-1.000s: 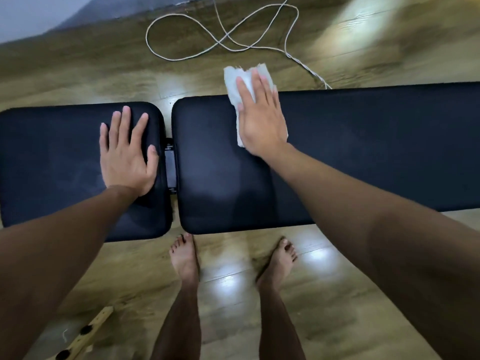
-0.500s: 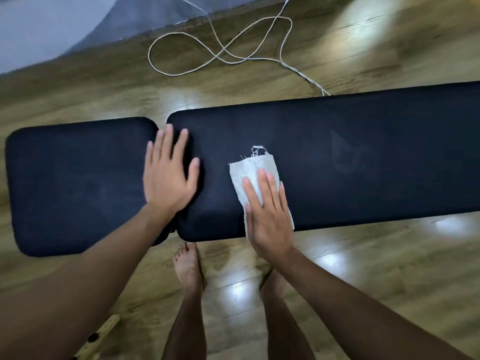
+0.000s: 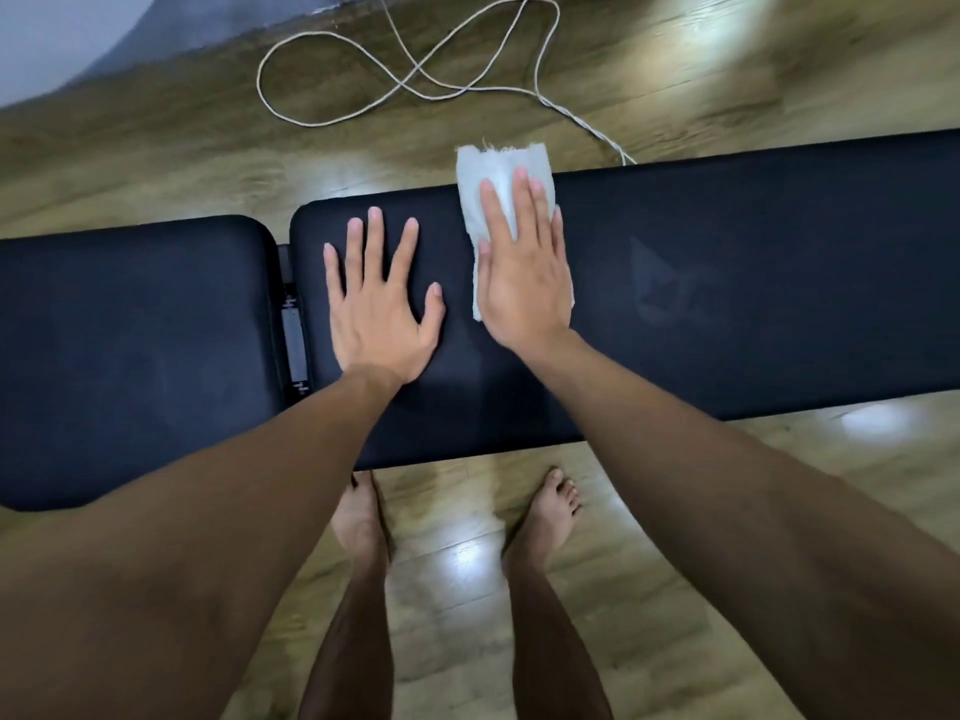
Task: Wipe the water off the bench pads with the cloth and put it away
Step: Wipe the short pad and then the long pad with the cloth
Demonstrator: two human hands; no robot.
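Two black bench pads lie end to end across the view: a short pad (image 3: 130, 356) on the left and a long pad (image 3: 753, 283) on the right, with a narrow gap between them. A white folded cloth (image 3: 498, 168) lies at the far edge of the long pad and sticks out past it. My right hand (image 3: 524, 283) presses flat on the cloth, fingers together. My left hand (image 3: 379, 309) rests flat on the long pad near its left end, fingers spread, holding nothing. A faint damp smear (image 3: 660, 288) shows right of the cloth.
A white cord (image 3: 405, 80) loops on the wooden floor beyond the bench. My bare feet (image 3: 550, 517) stand on the floor at the near side. A grey mat (image 3: 218, 23) lies at the far left.
My right hand slid the cloth from the near edge of the long pad to its far edge. My left hand moved right, off the gap onto the long pad.
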